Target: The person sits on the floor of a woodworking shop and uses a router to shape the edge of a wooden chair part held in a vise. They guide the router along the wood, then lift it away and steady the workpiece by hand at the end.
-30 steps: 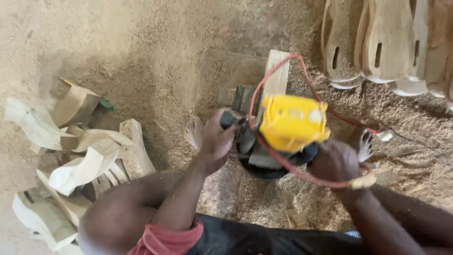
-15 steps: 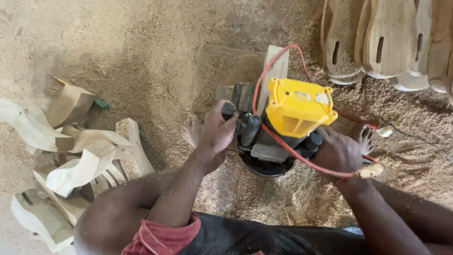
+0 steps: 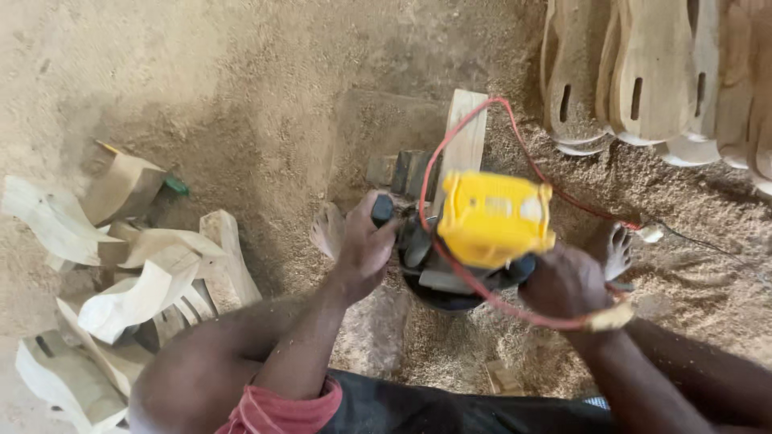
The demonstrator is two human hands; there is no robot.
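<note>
A yellow-topped wood router [image 3: 490, 221] stands upright at the middle of the view, its long axis vertical, yellow cap toward the camera and black base down on a sawdust-coated workpiece. The left hand [image 3: 366, 245] is wrapped tight round the black knob on the router's left side; the right hand [image 3: 563, 281] is closed on the handle on its right side, which the hand hides. One red power cord [image 3: 482, 112] loops up from the router over a pale wooden plank [image 3: 466, 137] just beyond it, then sweeps back round the base and across the right wrist. The plank's long axis runs away from the person, tilted slightly right.

Two bare feet show, one just left of the router [image 3: 328, 231] and one to its right [image 3: 618, 249]. Well to the left of the router lies a loose heap of rough-cut pale wood blanks [image 3: 137, 281], about eight, curved and angular. Beyond the router to the upper right stands a row of slotted wooden shoe soles [image 3: 651, 72], at least five, leaning together on edge.

The ground [image 3: 241, 96] is bare earth under a thick layer of sawdust, heaped deepest to the router's right. No walls are in view.
</note>
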